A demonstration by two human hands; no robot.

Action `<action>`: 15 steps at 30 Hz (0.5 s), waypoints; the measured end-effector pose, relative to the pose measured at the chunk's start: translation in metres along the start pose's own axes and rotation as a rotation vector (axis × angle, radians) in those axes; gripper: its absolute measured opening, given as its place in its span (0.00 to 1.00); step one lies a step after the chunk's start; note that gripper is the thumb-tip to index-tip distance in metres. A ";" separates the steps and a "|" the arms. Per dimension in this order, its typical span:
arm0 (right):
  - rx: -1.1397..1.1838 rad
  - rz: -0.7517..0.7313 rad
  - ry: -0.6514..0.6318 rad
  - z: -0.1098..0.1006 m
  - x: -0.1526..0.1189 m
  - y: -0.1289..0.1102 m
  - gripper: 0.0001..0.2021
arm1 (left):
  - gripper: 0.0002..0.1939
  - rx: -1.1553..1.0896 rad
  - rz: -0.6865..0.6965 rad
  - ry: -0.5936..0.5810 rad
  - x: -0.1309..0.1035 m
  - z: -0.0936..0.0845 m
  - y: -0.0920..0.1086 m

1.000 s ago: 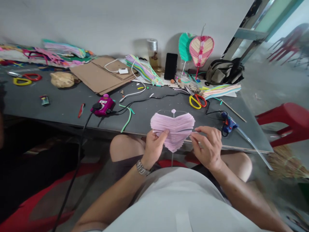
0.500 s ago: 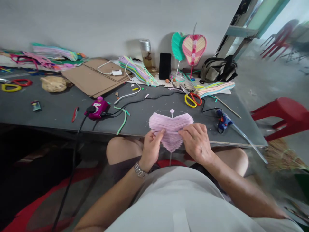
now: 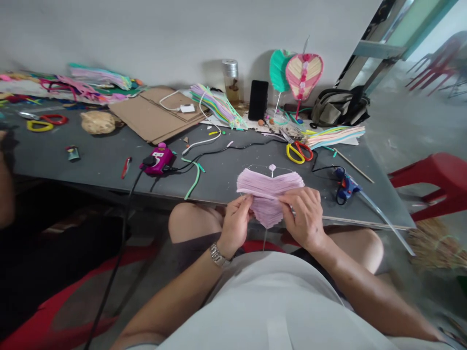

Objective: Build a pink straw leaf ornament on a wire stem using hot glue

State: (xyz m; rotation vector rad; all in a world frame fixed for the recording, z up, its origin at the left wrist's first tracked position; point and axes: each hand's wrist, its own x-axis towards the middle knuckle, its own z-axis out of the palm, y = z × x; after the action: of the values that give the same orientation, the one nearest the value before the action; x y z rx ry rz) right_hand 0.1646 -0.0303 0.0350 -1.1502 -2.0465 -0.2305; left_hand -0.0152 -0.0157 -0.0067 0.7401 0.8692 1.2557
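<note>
A pink heart-shaped piece [image 3: 270, 182] made of rows of fuzzy strips hangs on a thin wire frame over the table's front edge. Its wire stem points down toward my lap. My left hand [image 3: 238, 218] pinches its left side, thumb on top. On the right side, my right hand [image 3: 302, 214] has thumb and fingers pressed together on a pink strip that lies across the heart, slightly raised. A small pink knob [image 3: 272, 167] sits at the top centre of the wire.
On the grey table [image 3: 219, 170] lie yellow-and-red scissors [image 3: 299, 152], a blue glue gun [image 3: 348, 187], a magenta power socket [image 3: 158, 159], cardboard [image 3: 156, 116] and bundled strips [image 3: 219, 107]. Two finished fans [image 3: 303, 78] and a phone [image 3: 258, 100] stand behind. Another person's arm [image 3: 6, 184] shows at far left.
The view has shifted, so things appear further right. A pink strip now stands out across the heart between my hands. Another person's arm has come into view at the left edge.
</note>
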 end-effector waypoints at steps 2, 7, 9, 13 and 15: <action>-0.007 -0.017 -0.032 0.002 -0.001 0.000 0.06 | 0.25 -0.005 -0.013 0.003 -0.001 0.002 0.003; -0.050 -0.005 -0.075 0.002 0.001 0.004 0.08 | 0.17 -0.020 -0.039 -0.039 -0.005 0.006 0.008; -0.068 -0.009 -0.069 0.002 0.001 0.005 0.07 | 0.15 -0.042 -0.059 -0.051 -0.006 0.007 0.008; -0.099 -0.041 -0.081 0.001 0.000 0.003 0.06 | 0.16 -0.083 -0.092 0.013 -0.007 0.010 0.007; -0.122 -0.062 -0.098 0.000 0.001 0.001 0.07 | 0.18 -0.099 -0.085 0.035 -0.007 0.012 0.008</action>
State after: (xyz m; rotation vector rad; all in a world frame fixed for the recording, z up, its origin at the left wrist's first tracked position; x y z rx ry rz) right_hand 0.1650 -0.0297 0.0357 -1.1937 -2.1814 -0.3403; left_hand -0.0090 -0.0216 0.0070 0.5979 0.8523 1.2304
